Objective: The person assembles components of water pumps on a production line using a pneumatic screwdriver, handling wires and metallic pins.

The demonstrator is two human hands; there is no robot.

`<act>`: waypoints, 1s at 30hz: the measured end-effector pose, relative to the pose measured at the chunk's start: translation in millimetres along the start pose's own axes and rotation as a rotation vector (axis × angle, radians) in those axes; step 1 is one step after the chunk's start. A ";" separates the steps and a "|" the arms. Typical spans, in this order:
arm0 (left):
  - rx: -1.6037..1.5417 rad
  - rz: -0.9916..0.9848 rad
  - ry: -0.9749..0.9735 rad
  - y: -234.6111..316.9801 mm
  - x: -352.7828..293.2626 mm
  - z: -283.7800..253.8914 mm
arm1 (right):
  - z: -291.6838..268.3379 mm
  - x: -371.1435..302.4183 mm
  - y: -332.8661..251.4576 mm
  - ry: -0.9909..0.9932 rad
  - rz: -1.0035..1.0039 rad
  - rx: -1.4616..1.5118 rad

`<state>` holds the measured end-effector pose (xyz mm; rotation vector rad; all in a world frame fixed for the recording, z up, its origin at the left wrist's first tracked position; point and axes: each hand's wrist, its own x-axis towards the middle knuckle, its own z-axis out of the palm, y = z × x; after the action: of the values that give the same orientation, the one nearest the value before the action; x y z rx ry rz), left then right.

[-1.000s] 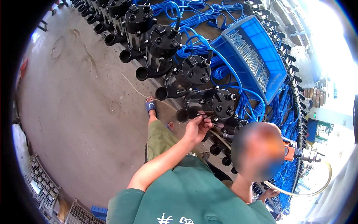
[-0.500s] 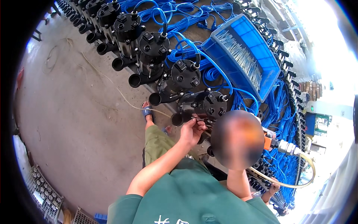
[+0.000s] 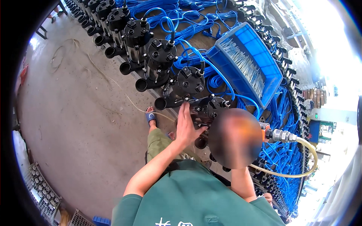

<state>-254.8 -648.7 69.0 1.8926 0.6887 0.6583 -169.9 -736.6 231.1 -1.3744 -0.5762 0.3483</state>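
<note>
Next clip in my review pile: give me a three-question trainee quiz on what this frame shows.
1. True or false: the left hand rests on a black pump at the near end of the row.
2. What does the blue crate hold?
A. thin pale rods
B. coiled hoses
C. black caps
3. Fill in: a yellowish hose runs from a metal fitting on an ____ tool.

Key:
1. True; the hand lies on the pump nearest the person.
2. A
3. orange. The right hand is hidden behind the head, so its grip cannot be judged.
</note>
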 end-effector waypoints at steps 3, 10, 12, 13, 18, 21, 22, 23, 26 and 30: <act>-0.109 0.001 -0.143 -28.9 8.9 9.8 | 15.7 7.3 -13.4 -0.005 -0.029 -0.012; -0.094 0.062 -0.097 -30.1 9.6 5.6 | 44.7 40.6 5.2 -0.072 0.044 0.494; -0.109 0.067 -0.113 -27.8 12.2 0.6 | 46.0 49.0 18.7 -0.147 -0.031 0.341; -0.117 0.065 -0.123 -28.1 11.8 -1.0 | 47.3 49.9 20.8 -0.167 -0.092 0.173; -0.064 0.138 -0.084 -30.3 21.2 -3.9 | 49.4 58.9 22.6 -0.183 -0.117 -0.125; -0.141 0.209 -0.207 -37.6 39.2 -11.7 | 55.7 63.2 7.9 -0.096 -0.052 -0.040; -0.168 0.121 -0.354 -49.4 41.1 -6.4 | 52.4 71.6 1.4 -0.071 -0.124 -0.030; -0.248 0.067 -0.454 -48.5 49.4 -8.4 | 47.4 78.5 -4.0 -0.038 -0.194 -0.024; -0.395 0.045 -0.601 -44.9 68.7 -14.6 | 39.8 105.5 -12.4 0.086 -0.271 -0.082; -0.330 0.145 -0.586 -66.3 62.4 -0.6 | 35.9 116.8 5.2 0.007 -0.118 -0.199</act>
<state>-223.7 -580.3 17.5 1.7094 0.0614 0.2553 -94.8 -642.0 250.3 -1.5240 -0.6973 0.1937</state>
